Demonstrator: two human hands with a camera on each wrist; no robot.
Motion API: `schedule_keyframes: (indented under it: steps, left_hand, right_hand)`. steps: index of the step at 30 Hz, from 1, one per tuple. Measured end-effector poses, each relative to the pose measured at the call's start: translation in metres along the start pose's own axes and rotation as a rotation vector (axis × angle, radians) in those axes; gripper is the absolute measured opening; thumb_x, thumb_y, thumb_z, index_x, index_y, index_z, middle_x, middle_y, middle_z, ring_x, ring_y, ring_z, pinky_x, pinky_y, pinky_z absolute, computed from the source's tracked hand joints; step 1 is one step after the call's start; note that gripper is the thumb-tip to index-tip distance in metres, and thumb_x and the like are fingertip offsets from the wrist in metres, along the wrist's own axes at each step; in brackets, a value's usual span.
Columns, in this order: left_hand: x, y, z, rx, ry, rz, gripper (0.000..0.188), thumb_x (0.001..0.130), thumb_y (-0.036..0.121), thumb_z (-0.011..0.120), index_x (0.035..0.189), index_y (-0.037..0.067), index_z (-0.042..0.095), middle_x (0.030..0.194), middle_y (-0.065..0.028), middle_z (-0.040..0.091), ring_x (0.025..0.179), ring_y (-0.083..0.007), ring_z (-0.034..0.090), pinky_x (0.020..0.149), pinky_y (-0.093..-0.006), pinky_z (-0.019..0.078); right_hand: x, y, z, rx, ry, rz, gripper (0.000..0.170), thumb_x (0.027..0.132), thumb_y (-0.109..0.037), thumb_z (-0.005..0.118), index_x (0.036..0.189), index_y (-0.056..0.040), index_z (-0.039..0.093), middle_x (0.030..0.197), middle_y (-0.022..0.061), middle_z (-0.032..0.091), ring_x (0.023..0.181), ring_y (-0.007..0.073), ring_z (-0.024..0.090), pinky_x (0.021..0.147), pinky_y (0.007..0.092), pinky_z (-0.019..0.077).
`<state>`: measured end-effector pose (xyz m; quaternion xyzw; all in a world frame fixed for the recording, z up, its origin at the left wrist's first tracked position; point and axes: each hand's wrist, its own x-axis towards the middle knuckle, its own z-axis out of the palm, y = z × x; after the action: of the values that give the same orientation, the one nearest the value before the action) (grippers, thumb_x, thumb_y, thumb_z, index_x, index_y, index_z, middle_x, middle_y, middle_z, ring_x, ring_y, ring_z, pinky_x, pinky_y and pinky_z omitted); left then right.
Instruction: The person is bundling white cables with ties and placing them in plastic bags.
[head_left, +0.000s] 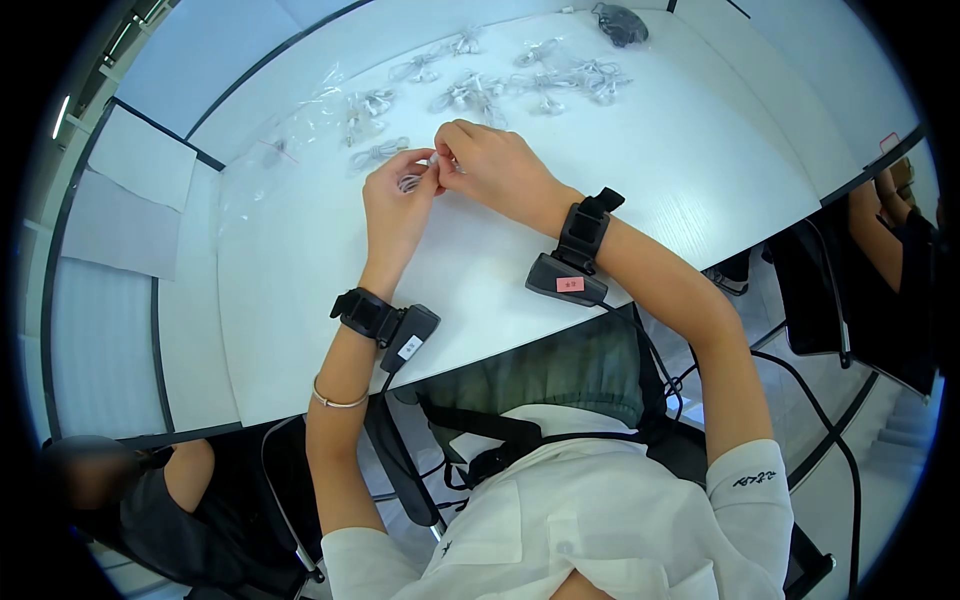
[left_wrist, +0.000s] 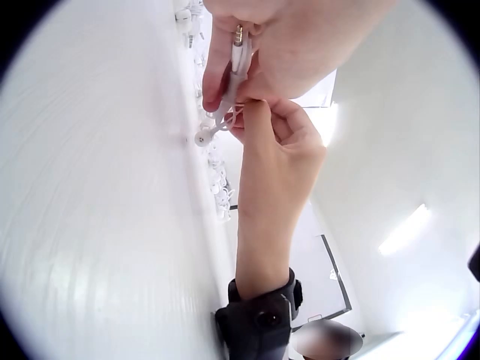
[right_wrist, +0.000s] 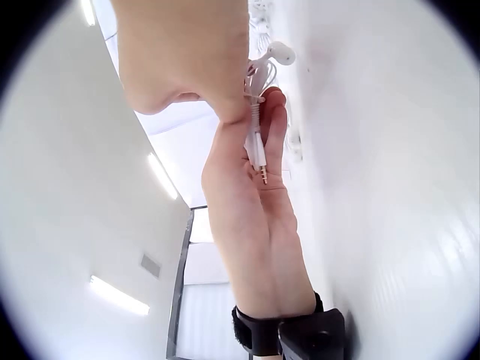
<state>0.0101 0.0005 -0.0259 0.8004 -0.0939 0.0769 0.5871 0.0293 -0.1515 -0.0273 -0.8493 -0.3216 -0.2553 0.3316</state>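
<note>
Both hands meet over the white table, working on a coiled pair of white wired earphones (left_wrist: 238, 60). My left hand (head_left: 390, 195) holds the bundle, its thumb and fingers around the cable. A gold-tipped plug (right_wrist: 262, 171) lies along the left palm, and one round earbud (right_wrist: 281, 52) sticks out at the far end. With bent fingers and thumb, my right hand (head_left: 505, 165) pinches the bundle near the cable loops (left_wrist: 232, 116). The right fingertips are partly hidden in the right wrist view.
Several coiled white earphones (head_left: 470, 90) lie across the back of the table (head_left: 300, 330). A clear plastic bag (head_left: 290, 150) spreads at the left, and a dark pouch-like bundle (head_left: 621, 25) sits at the back. White panels enclose the table; other people sit on either side.
</note>
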Motion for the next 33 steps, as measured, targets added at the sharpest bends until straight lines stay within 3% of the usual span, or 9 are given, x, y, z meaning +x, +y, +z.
schedule_keyframes:
  steps: [9, 18, 21, 27, 33]
  left_hand:
    - [-0.002, 0.006, -0.001, -0.121, -0.011, -0.060, 0.022, 0.086, 0.005, 0.057, 0.103, -0.009, 0.061, 0.082, -0.0131, 0.065, 0.075, -0.0176, 0.066, 0.067, -0.0258, 0.0552]
    - [-0.002, 0.001, 0.000, -0.015, 0.022, -0.033, 0.024, 0.086, 0.009, 0.060, 0.102, -0.009, 0.061, 0.082, -0.0128, 0.065, 0.073, -0.0164, 0.065, 0.066, -0.0245, 0.0544]
    - [-0.001, 0.000, 0.001, 0.034, 0.031, -0.053, 0.024, 0.086, 0.009, 0.061, 0.102, -0.008, 0.061, 0.081, -0.0120, 0.065, 0.073, -0.0154, 0.065, 0.066, -0.0233, 0.0531]
    - [-0.001, 0.000, 0.001, 0.007, 0.033, -0.033, 0.023, 0.086, 0.010, 0.061, 0.101, -0.008, 0.061, 0.081, -0.0107, 0.065, 0.072, -0.0143, 0.065, 0.067, -0.0225, 0.0518]
    - [0.001, -0.016, -0.001, 0.045, 0.083, 0.101, 0.022, 0.085, 0.009, 0.062, 0.099, -0.008, 0.059, 0.084, -0.0114, 0.066, 0.073, -0.0138, 0.064, 0.069, -0.0221, 0.0512]
  right_hand:
    - [0.001, 0.000, 0.002, 0.052, 0.016, 0.059, 0.016, 0.081, -0.016, 0.060, 0.089, -0.0035, 0.054, 0.084, 0.0097, 0.060, 0.069, 0.0279, 0.061, 0.060, 0.0358, 0.0491]
    - [0.000, 0.002, 0.002, -0.131, 0.004, -0.090, 0.012, 0.078, -0.015, 0.061, 0.078, -0.0041, 0.057, 0.078, 0.0070, 0.057, 0.075, 0.0234, 0.058, 0.059, 0.0344, 0.0494]
    - [0.000, 0.003, 0.005, -0.229, -0.016, -0.127, 0.013, 0.071, -0.013, 0.063, 0.076, -0.0019, 0.058, 0.079, 0.0089, 0.058, 0.080, 0.0226, 0.058, 0.064, 0.0327, 0.0508]
    - [0.001, 0.003, 0.006, -0.308, 0.004, -0.157, 0.014, 0.069, -0.012, 0.064, 0.076, -0.0016, 0.058, 0.079, 0.0080, 0.056, 0.080, 0.0211, 0.056, 0.062, 0.0311, 0.0509]
    - [0.002, 0.005, 0.006, -0.207, 0.039, -0.122, 0.013, 0.074, -0.012, 0.061, 0.077, -0.0012, 0.057, 0.080, 0.0082, 0.057, 0.083, 0.0216, 0.057, 0.062, 0.0315, 0.0513]
